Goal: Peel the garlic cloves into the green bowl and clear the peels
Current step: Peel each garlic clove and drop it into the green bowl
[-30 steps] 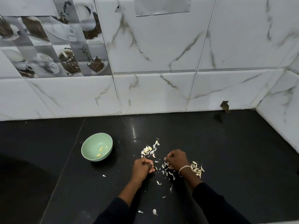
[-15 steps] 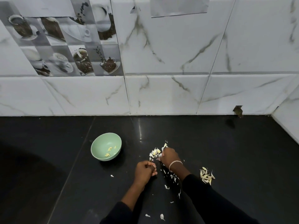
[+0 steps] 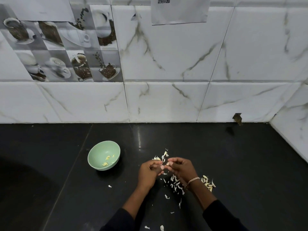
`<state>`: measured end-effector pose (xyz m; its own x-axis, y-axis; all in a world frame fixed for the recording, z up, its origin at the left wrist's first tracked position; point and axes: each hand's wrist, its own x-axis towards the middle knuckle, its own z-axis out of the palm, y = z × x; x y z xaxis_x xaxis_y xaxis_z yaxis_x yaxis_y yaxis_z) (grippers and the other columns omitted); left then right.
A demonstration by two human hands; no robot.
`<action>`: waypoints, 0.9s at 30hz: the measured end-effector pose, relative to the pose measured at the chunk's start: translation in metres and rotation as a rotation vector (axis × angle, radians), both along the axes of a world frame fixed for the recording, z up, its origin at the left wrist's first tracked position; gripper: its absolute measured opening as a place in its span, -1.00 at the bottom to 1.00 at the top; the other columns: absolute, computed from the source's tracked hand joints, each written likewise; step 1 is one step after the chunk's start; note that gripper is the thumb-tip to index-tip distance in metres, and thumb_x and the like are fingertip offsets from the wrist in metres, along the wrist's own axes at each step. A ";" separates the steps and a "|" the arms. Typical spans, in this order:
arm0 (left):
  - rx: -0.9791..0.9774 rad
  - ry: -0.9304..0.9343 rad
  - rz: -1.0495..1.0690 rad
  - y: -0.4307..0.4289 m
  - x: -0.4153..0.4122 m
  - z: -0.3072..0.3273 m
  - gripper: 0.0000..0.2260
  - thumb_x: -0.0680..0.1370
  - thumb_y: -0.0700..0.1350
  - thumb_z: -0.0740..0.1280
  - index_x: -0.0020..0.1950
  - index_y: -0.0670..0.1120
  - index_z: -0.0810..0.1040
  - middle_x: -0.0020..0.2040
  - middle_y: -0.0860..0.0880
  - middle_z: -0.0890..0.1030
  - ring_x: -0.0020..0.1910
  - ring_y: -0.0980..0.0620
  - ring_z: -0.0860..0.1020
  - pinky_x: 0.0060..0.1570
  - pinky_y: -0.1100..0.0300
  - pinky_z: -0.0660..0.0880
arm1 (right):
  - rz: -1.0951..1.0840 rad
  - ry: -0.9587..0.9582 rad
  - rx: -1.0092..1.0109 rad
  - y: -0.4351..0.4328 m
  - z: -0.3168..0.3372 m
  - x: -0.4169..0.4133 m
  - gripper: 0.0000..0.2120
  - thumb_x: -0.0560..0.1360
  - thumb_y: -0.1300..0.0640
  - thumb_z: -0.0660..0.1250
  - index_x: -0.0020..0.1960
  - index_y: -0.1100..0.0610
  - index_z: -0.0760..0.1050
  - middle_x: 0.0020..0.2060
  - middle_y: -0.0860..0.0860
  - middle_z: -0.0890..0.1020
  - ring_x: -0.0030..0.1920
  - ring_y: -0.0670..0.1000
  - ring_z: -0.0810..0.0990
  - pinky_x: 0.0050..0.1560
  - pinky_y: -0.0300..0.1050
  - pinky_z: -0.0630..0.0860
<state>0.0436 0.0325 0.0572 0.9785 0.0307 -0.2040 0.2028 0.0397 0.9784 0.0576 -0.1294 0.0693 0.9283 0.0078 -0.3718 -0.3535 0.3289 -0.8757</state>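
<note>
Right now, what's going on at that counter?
A person is peeling garlic over the black counter. The left hand and right hand pinch one garlic clove between their fingertips. The green bowl, off to the left, holds a few peeled cloves. Loose peels lie scattered around the hands, not yet cleared.

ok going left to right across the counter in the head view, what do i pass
green bowl → left hand → right hand (both hands pinch a garlic clove) → pile of garlic bits
</note>
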 end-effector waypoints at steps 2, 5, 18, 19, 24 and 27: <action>0.013 -0.052 -0.019 -0.008 0.000 0.007 -0.86 0.49 -0.33 0.48 0.03 -0.21 0.69 -0.16 -0.20 0.72 -0.23 -0.05 0.69 -0.17 0.22 0.61 | -0.025 -0.019 0.029 -0.001 0.005 -0.005 -0.90 0.55 0.49 0.27 -0.05 0.38 0.55 -0.25 0.19 0.65 -0.25 0.06 0.70 -0.21 -0.21 0.65; 0.048 -0.121 -0.002 -0.018 -0.004 0.013 -0.90 0.49 -0.29 0.49 -0.02 -0.17 0.71 -0.19 -0.13 0.73 -0.23 -0.04 0.70 -0.20 0.21 0.61 | -0.057 -0.045 0.066 0.003 0.008 -0.012 -0.94 0.56 0.44 0.28 -0.01 0.36 0.52 -0.22 0.21 0.65 -0.29 0.05 0.68 -0.27 -0.18 0.64; -0.003 -0.112 0.001 -0.030 -0.009 0.027 -0.89 0.58 -0.33 0.37 0.02 -0.22 0.68 -0.23 -0.10 0.70 -0.30 0.13 0.63 -0.26 0.28 0.54 | -0.046 -0.275 -0.505 -0.002 0.007 -0.025 -0.96 0.45 0.28 0.49 -0.13 0.17 0.69 -0.29 0.09 0.73 -0.28 0.01 0.70 -0.23 -0.11 0.63; 0.019 -0.118 0.005 -0.030 -0.009 0.028 -0.89 0.58 -0.34 0.36 0.02 -0.22 0.68 -0.24 -0.11 0.69 -0.31 0.12 0.63 -0.27 0.29 0.54 | -0.037 -0.280 -0.536 -0.002 0.007 -0.025 -0.95 0.45 0.26 0.48 -0.12 0.15 0.70 -0.29 0.07 0.73 -0.26 0.01 0.70 -0.22 -0.08 0.65; 0.155 -0.186 -0.008 -0.024 -0.008 0.023 -0.82 0.59 -0.32 0.34 -0.05 -0.09 0.68 -0.25 -0.09 0.70 -0.27 -0.01 0.68 -0.20 0.14 0.62 | 0.033 -0.286 -0.543 -0.002 0.015 -0.029 -0.84 0.54 0.33 0.35 -0.09 0.19 0.70 -0.29 0.09 0.73 -0.26 -0.02 0.70 -0.21 -0.15 0.65; 0.184 -0.201 -0.027 -0.023 -0.009 0.023 -0.82 0.59 -0.33 0.33 -0.06 -0.10 0.68 -0.25 -0.08 0.70 -0.25 -0.06 0.69 -0.16 0.11 0.63 | 0.035 -0.274 -0.518 -0.003 0.018 -0.031 -0.86 0.53 0.34 0.35 -0.11 0.23 0.68 -0.31 0.13 0.72 -0.28 0.00 0.69 -0.27 -0.19 0.62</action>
